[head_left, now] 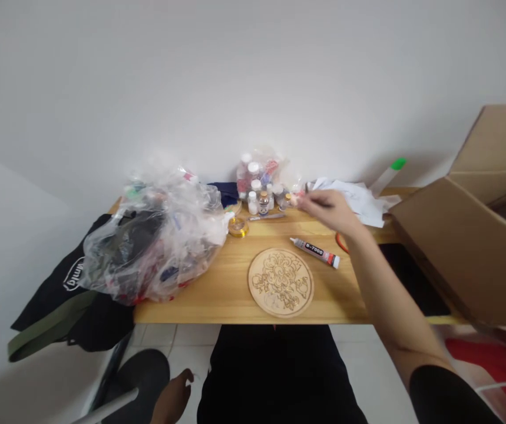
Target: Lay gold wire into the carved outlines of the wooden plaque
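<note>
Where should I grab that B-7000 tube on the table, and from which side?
Probably mid-body, from above and the right, pinching across its width: the B-7000 tube lies flat and slanted, its slim nozzle pointing away and left.

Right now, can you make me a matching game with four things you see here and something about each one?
Things:
1. Glue tube
2. Cardboard box
3. Round wooden board
4. Gold-coloured ring

Clues:
A. Beside the big plastic bag
B. Has curly outlines on it
C. Says B-7000
D. At the far right, flap up

Right pairs: 1-C, 2-D, 3-B, 4-A
</note>
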Tool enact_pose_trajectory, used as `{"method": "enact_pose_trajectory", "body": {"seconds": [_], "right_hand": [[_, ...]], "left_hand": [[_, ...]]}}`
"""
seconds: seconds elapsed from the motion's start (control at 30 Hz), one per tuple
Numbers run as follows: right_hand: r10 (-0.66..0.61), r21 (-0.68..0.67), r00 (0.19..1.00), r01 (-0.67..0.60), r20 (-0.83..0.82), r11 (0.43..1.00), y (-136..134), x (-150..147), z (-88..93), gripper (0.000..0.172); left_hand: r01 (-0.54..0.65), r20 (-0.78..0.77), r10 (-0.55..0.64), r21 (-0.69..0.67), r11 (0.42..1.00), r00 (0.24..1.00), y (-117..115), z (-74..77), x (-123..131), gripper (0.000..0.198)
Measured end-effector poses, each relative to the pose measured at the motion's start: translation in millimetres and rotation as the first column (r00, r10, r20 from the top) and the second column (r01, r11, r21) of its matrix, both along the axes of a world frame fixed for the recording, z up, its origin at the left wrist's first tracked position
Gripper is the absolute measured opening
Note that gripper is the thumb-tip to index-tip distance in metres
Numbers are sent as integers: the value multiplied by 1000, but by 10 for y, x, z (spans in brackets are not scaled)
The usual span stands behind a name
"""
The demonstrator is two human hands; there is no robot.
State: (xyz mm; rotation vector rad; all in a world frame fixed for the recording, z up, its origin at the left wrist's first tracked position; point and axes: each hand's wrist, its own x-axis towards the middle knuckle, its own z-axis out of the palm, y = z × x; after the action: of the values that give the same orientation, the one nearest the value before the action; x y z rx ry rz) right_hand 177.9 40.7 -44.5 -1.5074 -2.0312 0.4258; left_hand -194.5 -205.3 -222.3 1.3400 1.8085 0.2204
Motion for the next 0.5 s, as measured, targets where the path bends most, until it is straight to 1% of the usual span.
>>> {"method": "enact_pose_trajectory", "body": {"seconds": [0.1, 0.17, 0.2, 0.3, 0.37, 0.47, 0.5], "right_hand": [[59, -84, 986, -47, 157, 995, 89, -20, -356, 31], [94, -146, 968, -61, 233, 987, 112, -73, -524, 25], [97, -167, 961, -55, 259, 985, 122, -101, -578, 26], [72, -187, 950, -15, 303, 982, 152, -151, -643, 35], [44, -176, 948, 14, 316, 984, 155, -136, -651, 34], [-17, -139, 948, 64, 318, 988, 97, -49, -668, 33], [-42, -122, 948, 84, 315, 989, 55, -9, -678, 33]], "left_hand": [[78, -67, -78, -6, 997, 995, -26, -107, -75, 13], [124, -115, -125, -19, 992, 985, -27, -181, -120, 10], [143, -143, -146, -33, 989, 979, -28, -218, -140, 10], [177, -231, -196, -102, 979, 953, -50, -332, -187, 7], [176, -286, -218, -166, 970, 933, -75, -409, -200, 3], [153, -344, -240, -263, 953, 908, -100, -510, -202, 28], [149, -349, -248, -287, 946, 904, -97, -535, -203, 33]]}}
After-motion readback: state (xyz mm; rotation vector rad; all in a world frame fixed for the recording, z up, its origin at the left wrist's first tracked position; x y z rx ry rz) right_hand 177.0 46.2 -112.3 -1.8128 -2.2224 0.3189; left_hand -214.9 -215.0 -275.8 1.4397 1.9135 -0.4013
